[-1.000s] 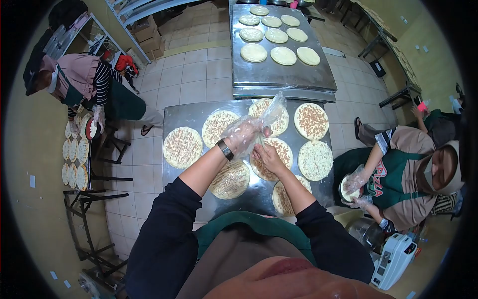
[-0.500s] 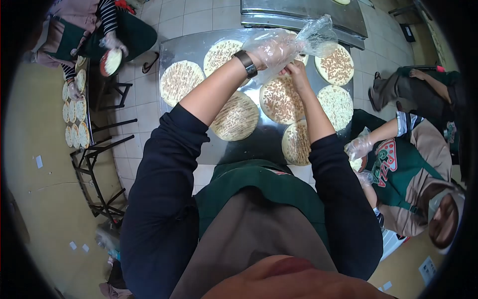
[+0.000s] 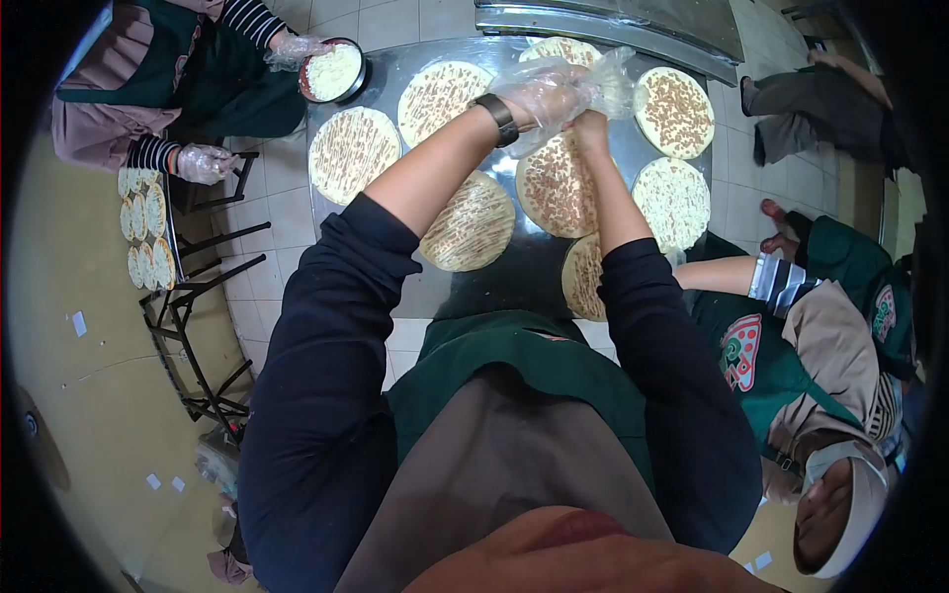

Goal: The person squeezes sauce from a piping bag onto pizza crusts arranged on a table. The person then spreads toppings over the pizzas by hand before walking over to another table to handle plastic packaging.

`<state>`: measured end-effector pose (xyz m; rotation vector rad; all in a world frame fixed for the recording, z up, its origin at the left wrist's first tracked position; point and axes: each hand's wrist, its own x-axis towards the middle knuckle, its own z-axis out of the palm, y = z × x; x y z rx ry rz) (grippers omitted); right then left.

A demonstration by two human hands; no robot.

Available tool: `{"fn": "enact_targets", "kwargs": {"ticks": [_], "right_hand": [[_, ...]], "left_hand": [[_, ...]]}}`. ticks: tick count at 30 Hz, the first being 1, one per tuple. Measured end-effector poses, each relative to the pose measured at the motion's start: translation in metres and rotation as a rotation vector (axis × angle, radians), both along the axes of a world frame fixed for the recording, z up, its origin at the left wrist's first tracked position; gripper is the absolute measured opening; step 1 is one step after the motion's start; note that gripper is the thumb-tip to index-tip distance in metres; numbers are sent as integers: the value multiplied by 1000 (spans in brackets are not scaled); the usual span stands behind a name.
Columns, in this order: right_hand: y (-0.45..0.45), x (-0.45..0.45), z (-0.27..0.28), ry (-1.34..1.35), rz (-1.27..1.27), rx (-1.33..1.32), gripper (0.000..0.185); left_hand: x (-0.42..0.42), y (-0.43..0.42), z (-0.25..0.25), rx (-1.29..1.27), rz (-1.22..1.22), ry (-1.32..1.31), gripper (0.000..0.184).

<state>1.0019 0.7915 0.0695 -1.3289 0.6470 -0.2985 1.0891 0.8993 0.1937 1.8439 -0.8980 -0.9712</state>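
Note:
My left hand wears a thin clear plastic glove, below a dark wristwatch. Its fingers are closed on a loose piece of clear plastic, seemingly another glove, that flares to the right. Close against it, my right hand is bare and curled, its fingertips mostly hidden. Both hands are above a round flat pizza base with browned spots. Other bases surround them, among them a striped one and a paler one.
A metal table carries the bases. At left, a co-worker's gloved hand holds a bowl of white shreds at the table's corner. Another co-worker's arm reaches in from the right. A side table holds smaller pizzas.
My hands have drawn closer together, and the right fingertips are now more hidden. The left co-worker has brought the bowl to the table. The right co-worker has leaned in, the bowl there now hidden.

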Motion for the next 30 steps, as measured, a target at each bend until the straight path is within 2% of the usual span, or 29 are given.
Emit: {"fn": "enact_targets", "kwargs": {"ticks": [2, 5, 6, 7, 8, 10, 11, 13, 16, 17, 18, 19, 21, 22, 23, 24, 25, 27, 29, 30], "right_hand": [[-19, 1, -3, 57, 41, -69, 10], [2, 3, -26, 128, 50, -165, 12], [21, 4, -35, 0, 106, -398, 13], [34, 4, -36, -130, 162, -628, 15], [36, 4, -34, -126, 159, -629, 15], [40, 7, -13, 18, 20, -222, 20], [29, 6, 1, 17, 18, -222, 20], [-5, -1, 21, 262, 62, -164, 23], [-3, -2, 26, 176, 82, -130, 23], [13, -5, 26, 328, 138, -283, 23], [18, -3, -45, 294, 140, -228, 21], [25, -6, -43, 291, 135, -227, 21], [47, -15, -39, -58, 273, -578, 24], [44, -9, -38, 6, 40, -103, 22], [21, -10, -33, 411, 95, -103, 21], [-3, -17, -41, 334, 188, -348, 20], [-16, -20, -21, 189, 27, 210, 22], [-21, -16, 41, 354, 119, -54, 22], [3, -25, -41, 152, 109, -179, 21], [30, -15, -43, 51, 0, 33, 28]], "left_hand": [[-3, -3, 26, 179, -70, -130, 58], [2, 1, 28, 206, -142, -127, 61], [5, 3, 11, 127, -82, -133, 60], [7, 6, 17, 127, -86, -128, 60], [11, 8, 25, 131, -115, -90, 59], [12, 10, 25, 92, -112, 46, 57], [11, 8, 23, 92, -114, 45, 57], [7, 5, 25, 74, -122, -76, 55], [6, 10, 32, 122, -200, -60, 48], [7, 11, 34, 147, -237, -57, 45], [7, 14, 29, 146, -238, -62, 45], [8, 19, 17, 117, -267, -158, 42], [6, 19, 13, 88, -304, -252, 39], [5, 18, 14, 76, -297, -250, 38], [4, 17, 16, 64, -288, -253, 37], [3, 10, 1, -143, -197, -309, 46], [1, 7, 2, -144, -198, -306, 46], [1, 2, 10, 88, -239, -230, 44], [0, 3, -12, 73, -217, -275, 41], [2, 14, -15, -123, -210, -330, 39]]}}
